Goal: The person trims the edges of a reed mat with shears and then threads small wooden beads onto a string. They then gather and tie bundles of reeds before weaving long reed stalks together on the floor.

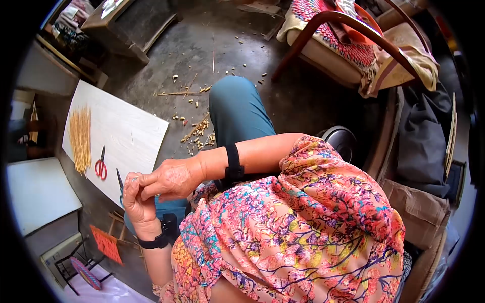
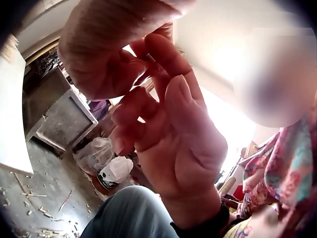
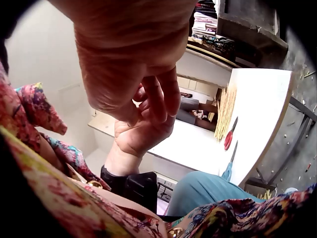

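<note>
In front of the body, my left hand (image 1: 139, 206) and right hand (image 1: 176, 179) meet at the fingertips. Between them shows a small pale, shiny thing (image 2: 150, 58), pinched by the fingers; I cannot tell its kind. The left palm faces up with its fingers bent, and the right hand reaches across from above. Just past the left hand, on the white board (image 1: 118, 126), lies a pair of blue-handled scissors (image 3: 227, 173), partly hidden in the head view. Red-handled scissors (image 1: 101, 170) lie farther along, beside a row of straw-coloured stalks (image 1: 81, 139).
Short cut stalk pieces (image 1: 199, 132) litter the dark floor (image 1: 202, 45) near the knee (image 1: 237, 101). A cushioned armchair (image 1: 313, 63) stands at the far right. At lower left are a white-topped surface (image 1: 40, 194) and a small red-orange woven stool (image 1: 107, 245).
</note>
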The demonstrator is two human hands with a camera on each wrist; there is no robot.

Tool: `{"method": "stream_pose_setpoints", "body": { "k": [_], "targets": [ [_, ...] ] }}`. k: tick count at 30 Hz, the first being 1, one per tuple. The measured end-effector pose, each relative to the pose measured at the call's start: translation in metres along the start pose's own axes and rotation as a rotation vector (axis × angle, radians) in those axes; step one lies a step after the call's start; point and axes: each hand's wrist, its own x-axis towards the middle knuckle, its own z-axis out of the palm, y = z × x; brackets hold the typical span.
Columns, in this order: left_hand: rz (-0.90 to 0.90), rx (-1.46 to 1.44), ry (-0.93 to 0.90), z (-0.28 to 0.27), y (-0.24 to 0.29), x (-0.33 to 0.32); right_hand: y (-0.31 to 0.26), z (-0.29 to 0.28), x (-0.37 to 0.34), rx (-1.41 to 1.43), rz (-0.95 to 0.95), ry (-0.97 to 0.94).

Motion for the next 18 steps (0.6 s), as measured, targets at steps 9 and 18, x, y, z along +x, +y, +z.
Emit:
{"method": "stream_pose_setpoints", "body": {
  "k": [9,18],
  "targets": [
    [0.087,0.103,0.018,0.017,0.003,0.003,0.002,-0.008,-0.007,0.012,-0.069,0.062],
    [0.05,0.136,0.009,0.033,0.001,0.013,-0.002,-0.028,-0.014,0.074,-0.055,0.054]
  ]
}}
